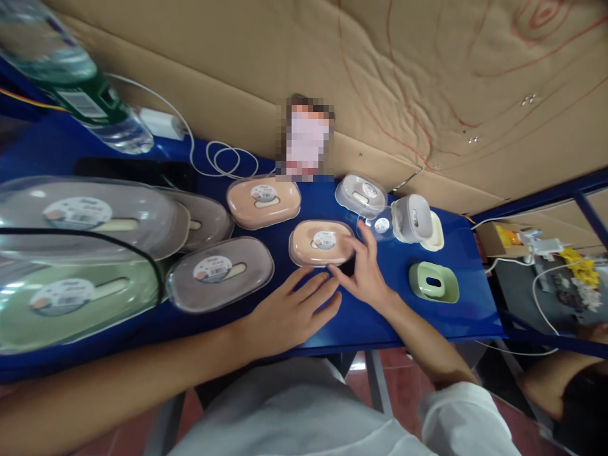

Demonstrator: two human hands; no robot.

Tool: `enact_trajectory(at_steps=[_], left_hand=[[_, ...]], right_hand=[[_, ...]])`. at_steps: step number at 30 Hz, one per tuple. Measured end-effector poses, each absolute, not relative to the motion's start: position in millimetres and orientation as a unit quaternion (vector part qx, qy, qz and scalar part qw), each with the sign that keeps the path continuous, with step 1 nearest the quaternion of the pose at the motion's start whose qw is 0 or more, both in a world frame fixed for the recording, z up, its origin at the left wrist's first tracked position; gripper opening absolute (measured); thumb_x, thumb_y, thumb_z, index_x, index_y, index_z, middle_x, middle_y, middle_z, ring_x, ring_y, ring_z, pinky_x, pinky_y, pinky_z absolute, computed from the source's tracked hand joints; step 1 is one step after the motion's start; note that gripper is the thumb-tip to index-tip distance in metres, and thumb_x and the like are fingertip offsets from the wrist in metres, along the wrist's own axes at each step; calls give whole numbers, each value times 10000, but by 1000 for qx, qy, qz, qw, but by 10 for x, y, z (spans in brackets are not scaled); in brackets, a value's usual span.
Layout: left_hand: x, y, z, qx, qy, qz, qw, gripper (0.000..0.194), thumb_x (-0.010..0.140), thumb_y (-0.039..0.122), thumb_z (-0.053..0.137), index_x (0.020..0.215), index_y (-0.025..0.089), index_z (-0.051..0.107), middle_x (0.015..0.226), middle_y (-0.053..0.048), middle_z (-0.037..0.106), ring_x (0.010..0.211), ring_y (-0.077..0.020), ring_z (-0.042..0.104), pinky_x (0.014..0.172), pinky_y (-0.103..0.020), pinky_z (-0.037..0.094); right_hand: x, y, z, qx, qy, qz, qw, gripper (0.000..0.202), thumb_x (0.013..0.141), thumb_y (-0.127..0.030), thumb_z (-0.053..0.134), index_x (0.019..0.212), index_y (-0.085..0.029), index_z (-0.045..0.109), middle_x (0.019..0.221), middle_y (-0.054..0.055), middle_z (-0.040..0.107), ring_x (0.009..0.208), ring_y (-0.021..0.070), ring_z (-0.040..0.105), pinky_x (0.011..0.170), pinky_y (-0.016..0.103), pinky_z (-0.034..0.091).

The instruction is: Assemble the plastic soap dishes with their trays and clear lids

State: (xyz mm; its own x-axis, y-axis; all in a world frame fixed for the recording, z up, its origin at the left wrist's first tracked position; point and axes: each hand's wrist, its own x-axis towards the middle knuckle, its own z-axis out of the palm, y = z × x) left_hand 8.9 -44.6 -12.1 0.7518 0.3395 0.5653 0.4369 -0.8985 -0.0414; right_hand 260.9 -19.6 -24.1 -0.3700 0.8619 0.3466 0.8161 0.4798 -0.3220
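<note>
A small peach-coloured box with a clear lid (pixel 304 248) and a round label lies on the blue table in front of me. My right hand (pixel 368 272) is at its right end, fingers apart, index finger at the lid's edge and thumb by the front corner. Just in front of the box, my left hand (pixel 297 307) is spread palm down, its fingertips close to the front rim. Behind and to the left sits a larger peach box with a clear lid (pixel 259 190). Beyond my right hand, a clear loose lid with a label (pixel 382 225) lies on the table.
Grey lidded boxes (pixel 221 278) and a green lidded box (pixel 118 304) stand at left. At right are a grey lidded box (pixel 354 183), a grey container (pixel 418 215) and a green container (pixel 444 288). A water bottle (pixel 88 88), a blurred phone (pixel 308 139) and a white cable (pixel 228 147) are behind.
</note>
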Motion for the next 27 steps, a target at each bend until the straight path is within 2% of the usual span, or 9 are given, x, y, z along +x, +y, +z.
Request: enact_trajectory(at_steps=[3, 5, 8, 11, 14, 17, 24, 27], left_hand=[[103, -435, -140, -928, -239, -269, 98, 288, 1008, 200, 618, 1268, 196, 742, 1312, -116, 752, 1209, -287, 683, 1119, -516, 521], [115, -414, -157, -924, -271, -254, 96, 303, 1008, 221, 632, 1288, 194, 742, 1347, -131, 745, 1223, -305, 689, 1102, -525, 528], [125, -375, -163, -912, -321, -231, 110, 360, 1007, 230, 652, 1357, 177, 721, 1448, -197, 695, 1268, -337, 691, 1044, -518, 551], [119, -345, -145, -901, -360, -203, 130, 448, 1017, 221, 640, 1459, 149, 660, 1517, -269, 630, 1296, -378, 687, 971, -526, 570], [114, -349, -131, -901, -369, -191, 123, 483, 1018, 217, 635, 1499, 162, 633, 1533, -260, 623, 1269, -380, 701, 965, -531, 573], [118, -388, -146, -910, -349, -200, 106, 487, 1005, 204, 650, 1491, 182, 645, 1528, -219, 642, 1251, -351, 708, 1002, -509, 570], [129, -439, -185, -921, -298, -237, 78, 405, 1005, 245, 669, 1407, 215, 705, 1472, -154, 698, 1229, -317, 708, 1037, -488, 552], [130, -434, -205, -926, -284, -241, 63, 398, 999, 231, 667, 1394, 204, 711, 1465, -155, 700, 1246, -317, 700, 1051, -478, 544]], right_hand=[[2576, -197, -253, -508, -816, 20, 274, 445, 1036, -387, 611, 1454, -249, 546, 1509, 185, 574, 1546, 388, 470, 1258, 673, 360], [2593, -185, -218, -498, -826, 40, 261, 371, 1062, -330, 549, 1424, -253, 571, 1444, 164, 639, 1485, 342, 552, 1233, 617, 409], [2685, -162, -122, -485, -845, 57, 217, 430, 1090, -276, 474, 1515, -274, 533, 1541, 131, 623, 1539, 305, 512, 1293, 604, 333], [2867, -121, -20, -527, -824, -14, 206, 465, 1090, -331, 519, 1555, -323, 524, 1645, 98, 546, 1596, 334, 430, 1329, 653, 209], [3077, -60, 42, -602, -770, -68, 200, 567, 1065, -438, 591, 1608, -324, 476, 1718, 119, 444, 1616, 390, 368, 1300, 693, 228], [3183, -24, 53, -621, -767, -63, 151, 660, 1059, -457, 601, 1668, -303, 394, 1736, 153, 404, 1598, 416, 377, 1271, 726, 248], [2934, -159, 27, -585, -805, -14, 94, 495, 1092, -454, 588, 1544, -256, 558, 1498, 176, 639, 1413, 378, 572, 1268, 716, 237], [2917, -159, 66, -553, -827, 28, 100, 492, 1101, -457, 569, 1546, -247, 563, 1491, 171, 644, 1419, 351, 576, 1245, 647, 344]])
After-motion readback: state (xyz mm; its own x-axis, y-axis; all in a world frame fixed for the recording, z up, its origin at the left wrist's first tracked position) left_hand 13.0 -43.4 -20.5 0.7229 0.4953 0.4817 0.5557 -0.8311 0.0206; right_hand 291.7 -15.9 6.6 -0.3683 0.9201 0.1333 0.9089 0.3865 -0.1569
